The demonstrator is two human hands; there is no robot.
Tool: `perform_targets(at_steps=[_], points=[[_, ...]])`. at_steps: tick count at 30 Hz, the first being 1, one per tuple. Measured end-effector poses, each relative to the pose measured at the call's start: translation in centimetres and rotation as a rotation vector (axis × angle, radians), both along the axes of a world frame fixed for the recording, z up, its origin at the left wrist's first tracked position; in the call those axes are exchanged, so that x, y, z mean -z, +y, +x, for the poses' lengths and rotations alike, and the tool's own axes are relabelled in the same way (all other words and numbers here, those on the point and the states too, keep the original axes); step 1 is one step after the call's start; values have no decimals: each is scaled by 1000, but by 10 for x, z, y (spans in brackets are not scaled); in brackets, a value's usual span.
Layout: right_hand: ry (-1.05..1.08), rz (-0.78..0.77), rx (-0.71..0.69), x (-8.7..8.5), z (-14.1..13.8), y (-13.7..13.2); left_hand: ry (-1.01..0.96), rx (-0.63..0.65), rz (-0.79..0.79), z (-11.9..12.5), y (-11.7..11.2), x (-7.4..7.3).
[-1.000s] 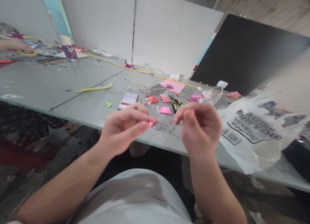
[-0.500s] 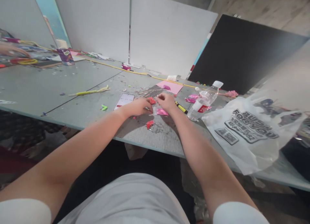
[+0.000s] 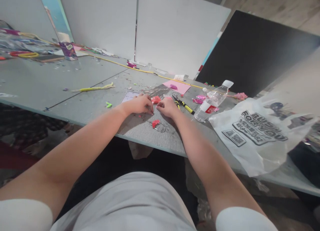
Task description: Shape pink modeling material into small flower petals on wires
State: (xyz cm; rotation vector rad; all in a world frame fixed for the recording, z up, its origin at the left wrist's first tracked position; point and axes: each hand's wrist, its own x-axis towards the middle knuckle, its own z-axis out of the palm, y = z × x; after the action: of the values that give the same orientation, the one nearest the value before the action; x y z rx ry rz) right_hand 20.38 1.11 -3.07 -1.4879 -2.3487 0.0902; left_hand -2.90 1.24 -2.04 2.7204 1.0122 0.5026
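My left hand point(image 3: 140, 104) is over the table with its fingers curled and its fingertips drawn together. It partly covers a phone point(image 3: 127, 96). Facing it, a short gap away, my right hand point(image 3: 168, 107) has thumb and forefinger pinched. Whatever either hand may hold is too small to make out. Just beyond the gap between them lies a red lump like modelling clay point(image 3: 156, 100). Nearer the table edge is a red clay piece point(image 3: 155, 123) beside looped thin wire point(image 3: 161, 128). Yellow-and-black pliers point(image 3: 186, 107) lie right of my right hand.
A plastic bottle point(image 3: 206, 110) and a white plastic bag point(image 3: 257, 137) stand to the right. Behind my hands are thin wires point(image 3: 156, 90) and pink paper point(image 3: 181, 87). A yellow twisted strand point(image 3: 93, 88) lies left. Upright panels point(image 3: 177, 31) border the table's back.
My left hand has shifted slightly left, over more of the phone. My right hand has come down nearer the table edge, covering the pink packet and uncovering the pliers' jaws.
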Motion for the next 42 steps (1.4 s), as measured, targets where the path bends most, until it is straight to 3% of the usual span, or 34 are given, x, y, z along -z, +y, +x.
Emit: perform_targets(at_steps=[9,14,21,32,36,42], points=[[91,90,-37,1,-2,-4,-105,-9,-58,-4,3,-5],[186,150,-101,-4,-6,-17,-238,-88,-75,2,0,-10],[203,322,-292,-9,-15,-27,-380,-135,-191,4,-10,-17],[277,539,-304,-12,-16,-32,-674,-90,-482,0,-15,-20],[334,510,-307,-12,-18,-31,-721,-84,-504,0,-15,-19],[378,346,-294,-14,-17,-35,-712,14,-509,-1,-10,-17]])
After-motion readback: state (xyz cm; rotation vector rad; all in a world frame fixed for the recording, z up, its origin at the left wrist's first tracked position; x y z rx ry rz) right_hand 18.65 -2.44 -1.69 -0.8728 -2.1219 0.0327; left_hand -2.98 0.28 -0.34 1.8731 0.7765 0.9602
